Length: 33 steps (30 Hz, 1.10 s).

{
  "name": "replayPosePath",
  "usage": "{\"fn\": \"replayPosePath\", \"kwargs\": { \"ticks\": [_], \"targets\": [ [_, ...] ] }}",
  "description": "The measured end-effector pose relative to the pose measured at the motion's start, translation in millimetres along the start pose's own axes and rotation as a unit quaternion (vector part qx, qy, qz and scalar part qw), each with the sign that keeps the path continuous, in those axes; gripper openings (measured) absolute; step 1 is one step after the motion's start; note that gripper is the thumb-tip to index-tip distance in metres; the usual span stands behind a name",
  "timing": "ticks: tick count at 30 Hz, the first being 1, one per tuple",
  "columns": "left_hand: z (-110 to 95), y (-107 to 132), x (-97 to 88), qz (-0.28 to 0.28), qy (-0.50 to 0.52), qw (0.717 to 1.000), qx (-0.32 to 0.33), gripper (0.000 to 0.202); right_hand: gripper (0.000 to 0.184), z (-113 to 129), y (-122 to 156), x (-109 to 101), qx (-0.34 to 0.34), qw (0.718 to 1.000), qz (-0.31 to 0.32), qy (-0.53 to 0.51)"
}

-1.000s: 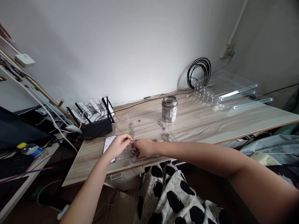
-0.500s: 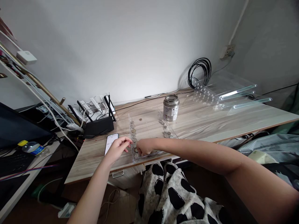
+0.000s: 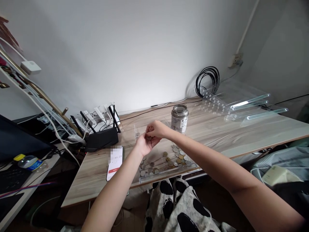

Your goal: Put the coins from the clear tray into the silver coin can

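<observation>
My left hand (image 3: 144, 145) is raised above the far end of a clear acrylic tray (image 3: 169, 173), palm up and fingers curled. My right hand (image 3: 157, 129) meets it from above, its fingertips pinched into the left palm. A small dark round thing that looks like a coin (image 3: 149, 138) shows between them. Several loose coins (image 3: 177, 158), silver and brass, lie spread over the tray's near half, below and to the right of both hands. A metal jar (image 3: 180, 118) with an open top stands just behind the tray, to the right of my right hand.
A phone (image 3: 115, 162) with a lit screen lies on the wooden desk (image 3: 217, 135) left of the tray. A black router (image 3: 101, 137) and white chargers sit at the back left. Clear acrylic racks (image 3: 238, 101) and a coiled black cable (image 3: 207, 79) are at the back right.
Both hands have lifted from the near left end of the tray and moved up and away to meet in the air. The camera has tilted, and more coins in the tray show.
</observation>
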<state>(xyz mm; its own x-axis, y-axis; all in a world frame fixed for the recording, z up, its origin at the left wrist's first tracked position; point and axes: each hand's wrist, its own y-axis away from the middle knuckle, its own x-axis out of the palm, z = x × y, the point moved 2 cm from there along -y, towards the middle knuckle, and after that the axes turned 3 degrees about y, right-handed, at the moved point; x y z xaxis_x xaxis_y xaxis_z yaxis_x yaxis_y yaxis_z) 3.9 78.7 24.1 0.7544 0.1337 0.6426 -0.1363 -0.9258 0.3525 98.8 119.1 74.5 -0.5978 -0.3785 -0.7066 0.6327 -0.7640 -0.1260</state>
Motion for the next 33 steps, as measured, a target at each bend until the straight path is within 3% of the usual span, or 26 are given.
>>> {"fn": "replayPosePath", "kwargs": {
  "ticks": [3, 7, 10, 13, 15, 18, 23, 27, 31, 32, 33],
  "targets": [
    [1.3, -20.0, 9.9, -0.030, 0.044, 0.998, 0.022, 0.020, 0.014, -9.4, 1.9, -1.6, -0.017, 0.998, -0.040, 0.038],
    [6.0, -34.7, 13.9, -0.036, 0.088, 0.995, 0.001, 0.020, 0.015, -21.2, 8.4, -9.8, -0.023, 0.986, -0.124, 0.107],
    [7.2, -37.1, 10.9, -0.038, 0.108, 0.993, -0.028, 0.021, 0.018, -28.8, 14.9, -42.7, 0.004, 0.962, -0.210, 0.174],
    [2.6, -38.1, 4.8, -0.042, 0.109, 0.993, -0.028, 0.026, 0.020, -42.6, 20.2, -94.1, 0.099, 0.908, -0.302, 0.273],
    [-1.9, -40.1, 0.7, -0.038, 0.099, 0.994, -0.009, 0.029, 0.018, -54.8, 20.0, -121.7, 0.159, 0.884, -0.291, 0.330],
    [-6.0, -45.1, -4.3, -0.009, 0.043, 0.999, 0.012, 0.026, 0.016, -71.4, 14.1, -139.1, 0.214, 0.879, -0.214, 0.369],
    [-5.9, -48.3, -11.6, 0.027, -0.113, 0.991, 0.069, 0.017, 0.018, -84.2, 4.3, -136.8, 0.248, 0.870, -0.191, 0.382],
    [-0.6, -40.6, -8.1, 0.082, -0.197, 0.975, 0.055, 0.021, 0.016, -86.4, 5.3, -130.1, 0.236, 0.875, -0.209, 0.368],
    [3.6, -34.4, -1.9, 0.117, -0.220, 0.968, 0.043, 0.023, 0.023, -66.9, 13.6, -94.3, 0.102, 0.875, -0.356, 0.310],
    [4.4, -34.0, -1.0, 0.126, -0.217, 0.967, 0.040, 0.021, 0.024, -60.2, 14.6, -79.1, 0.054, 0.893, -0.349, 0.277],
    [5.0, -34.0, -0.5, 0.131, -0.208, 0.968, 0.039, 0.019, 0.022, -53.9, 13.9, -61.9, 0.001, 0.929, -0.286, 0.237]
  ]
}}
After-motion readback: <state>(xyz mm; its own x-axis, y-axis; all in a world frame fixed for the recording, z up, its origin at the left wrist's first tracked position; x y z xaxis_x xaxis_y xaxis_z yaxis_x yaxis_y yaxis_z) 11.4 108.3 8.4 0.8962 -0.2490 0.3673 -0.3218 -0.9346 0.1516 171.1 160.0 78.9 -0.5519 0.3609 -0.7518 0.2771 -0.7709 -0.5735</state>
